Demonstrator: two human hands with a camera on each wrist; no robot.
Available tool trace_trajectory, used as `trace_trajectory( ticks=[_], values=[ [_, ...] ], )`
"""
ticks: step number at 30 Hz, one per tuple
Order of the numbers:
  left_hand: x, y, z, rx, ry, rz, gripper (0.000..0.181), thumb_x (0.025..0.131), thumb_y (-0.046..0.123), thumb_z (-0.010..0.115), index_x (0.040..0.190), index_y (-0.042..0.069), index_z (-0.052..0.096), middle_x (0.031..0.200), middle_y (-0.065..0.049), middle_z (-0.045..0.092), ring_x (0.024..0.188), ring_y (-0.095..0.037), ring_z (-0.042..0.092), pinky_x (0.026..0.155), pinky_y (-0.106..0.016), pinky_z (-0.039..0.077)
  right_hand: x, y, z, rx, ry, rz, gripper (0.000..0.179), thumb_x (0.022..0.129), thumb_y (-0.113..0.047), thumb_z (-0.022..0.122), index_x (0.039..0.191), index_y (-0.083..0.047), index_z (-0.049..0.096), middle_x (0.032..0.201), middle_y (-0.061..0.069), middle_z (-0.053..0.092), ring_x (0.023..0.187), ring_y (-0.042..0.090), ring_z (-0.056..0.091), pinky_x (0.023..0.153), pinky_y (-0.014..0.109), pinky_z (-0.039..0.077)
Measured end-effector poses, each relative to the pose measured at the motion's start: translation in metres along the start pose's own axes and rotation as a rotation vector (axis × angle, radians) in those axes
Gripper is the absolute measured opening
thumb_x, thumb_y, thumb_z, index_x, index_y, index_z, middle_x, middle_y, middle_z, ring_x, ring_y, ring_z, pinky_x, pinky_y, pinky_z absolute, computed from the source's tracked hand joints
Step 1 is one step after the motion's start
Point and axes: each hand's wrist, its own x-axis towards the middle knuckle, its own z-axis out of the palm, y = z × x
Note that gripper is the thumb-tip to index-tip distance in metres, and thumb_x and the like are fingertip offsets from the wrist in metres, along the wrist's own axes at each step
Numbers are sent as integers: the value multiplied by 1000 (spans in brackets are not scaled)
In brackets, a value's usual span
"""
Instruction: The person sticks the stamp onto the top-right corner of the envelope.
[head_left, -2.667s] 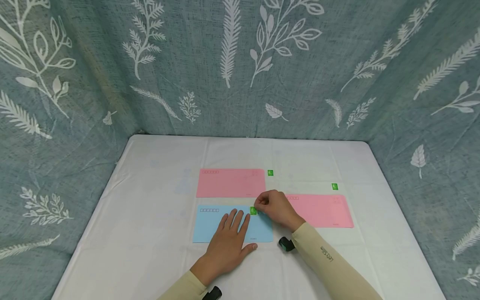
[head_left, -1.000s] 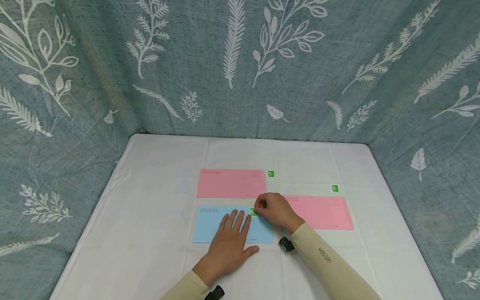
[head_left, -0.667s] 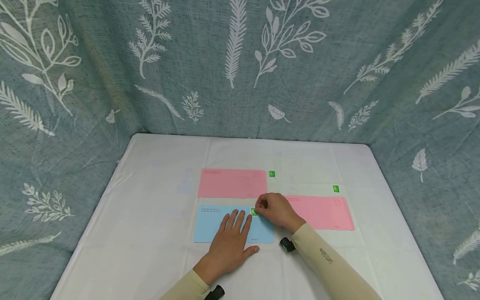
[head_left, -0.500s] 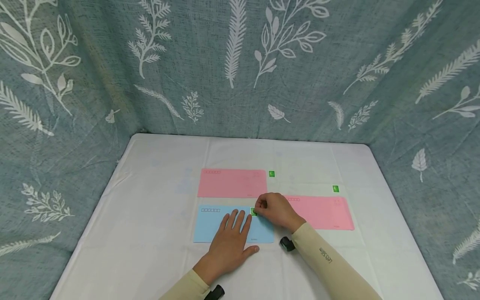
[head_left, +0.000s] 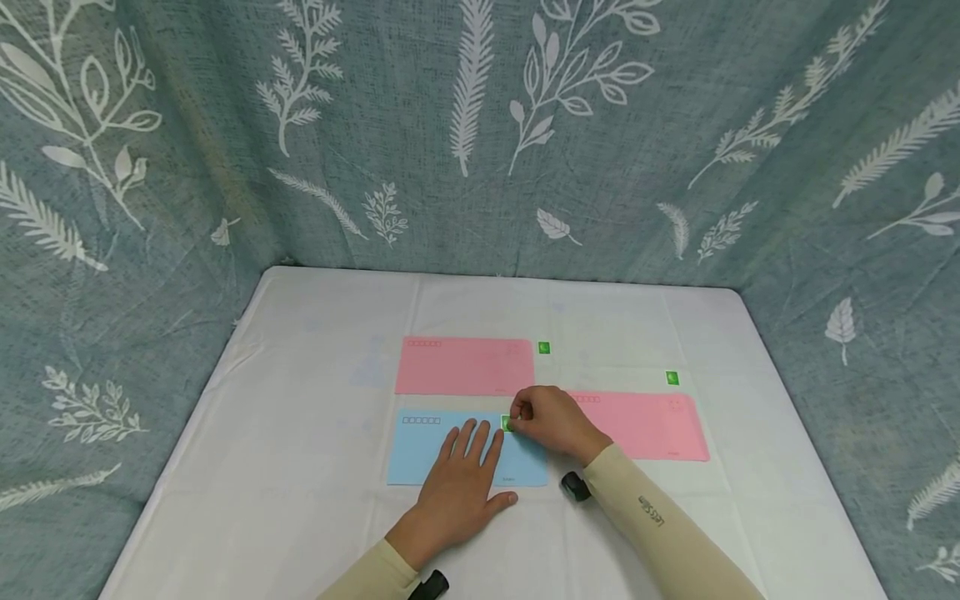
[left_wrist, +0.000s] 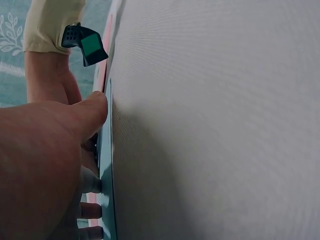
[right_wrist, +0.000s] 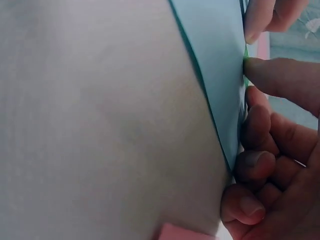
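In the head view my left hand (head_left: pixel 461 492) lies flat on the blue envelope (head_left: pixel 411 458), fingers spread and thumb over its near edge. My right hand (head_left: pixel 555 421) is bent over the envelope's upper right corner. Its thumb and curled forefinger hold a small green stamp (head_left: pixel 505 423) with a white border, partly hidden under the thumb. In the right wrist view the thumb (right_wrist: pixel 280 75) bears on the stamp's green edge, and the other fingers are curled close to the blue envelope (right_wrist: pixel 220 75). The left wrist view shows the left thumb (left_wrist: pixel 92 112) beside the envelope's edge.
A pink envelope (head_left: pixel 465 367) lies beyond the blue one, another pink envelope (head_left: pixel 645 425) to the right, partly behind the right hand. Green stamps (head_left: pixel 544 347) (head_left: pixel 672 378) lie near their upper right corners. The white-covered table (head_left: pixel 300 400) meets a leaf-patterned curtain (head_left: pixel 420 125).
The right thumb now covers more of the green stamp, which showed almost whole at first. The left hand stays flat on the blue envelope; the view has shifted slightly.
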Motion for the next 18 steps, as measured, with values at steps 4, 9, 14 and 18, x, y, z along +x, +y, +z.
trace_trajectory(
  ticks=[4, 9, 14, 18],
  values=[
    [0, 0, 1, 13, 6, 3, 86, 107, 61, 60, 166, 2, 42, 170, -23, 36, 159, -41, 29, 127, -57, 26, 1, 1, 2, -11, 9, -5, 18, 99, -21, 83, 86, -17, 72, 70, -6, 58, 65, 11, 54, 63, 29, 47],
    [2, -1, 2, 17, 5, 10, 86, 107, 61, 59, 166, 2, 40, 171, -22, 35, 159, -41, 29, 127, -57, 24, 1, 1, 3, -47, 26, -9, 20, 102, -20, 79, 85, -17, 70, 72, -7, 58, 67, 11, 55, 65, 30, 48],
    [2, -1, 3, 18, -5, 6, 87, 107, 62, 59, 167, 2, 40, 171, -21, 34, 160, -40, 28, 128, -56, 23, -1, 0, 1, -53, 5, -19, 14, 100, -14, 78, 88, -16, 70, 76, -6, 59, 70, 13, 55, 67, 33, 49],
    [1, -1, 2, 14, 1, 6, 87, 107, 61, 60, 166, 2, 41, 171, -22, 35, 159, -41, 29, 127, -57, 24, 0, -2, 1, -61, -17, -20, 15, 98, -17, 81, 90, -16, 69, 75, -5, 58, 69, 13, 54, 66, 32, 48]
  ],
)
